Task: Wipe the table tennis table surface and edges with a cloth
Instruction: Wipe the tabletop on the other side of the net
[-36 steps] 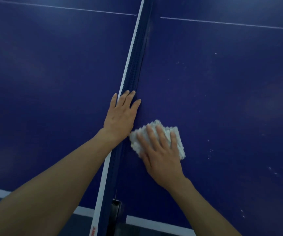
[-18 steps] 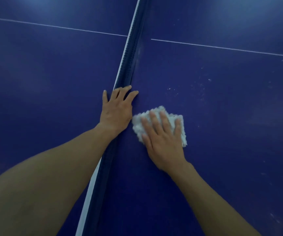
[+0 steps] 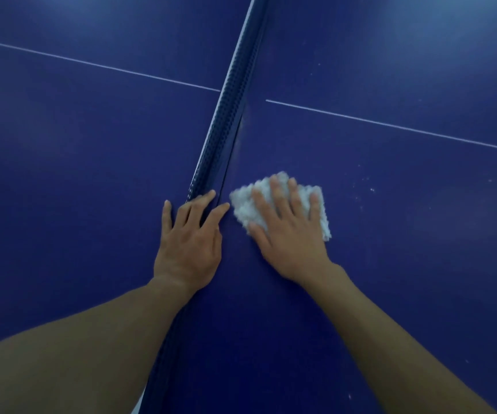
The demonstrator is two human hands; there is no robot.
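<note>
Right hand (image 3: 289,234), fingers flat, presses the cloth (image 3: 242,204) on the table (image 3: 390,279) beside the net (image 3: 229,109), with specks (image 3: 366,189) at its 3 o'clock. Left hand (image 3: 190,243) rests flat on the net, probably holding it clear.

The net (image 3: 226,124) stands as a barrier across the desk (image 3: 405,264). Beyond and right of the cloth (image 3: 242,204), the surface lies open.

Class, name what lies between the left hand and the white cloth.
In the head view, only a narrow strip of bare blue table separates left hand and cloth.
</note>
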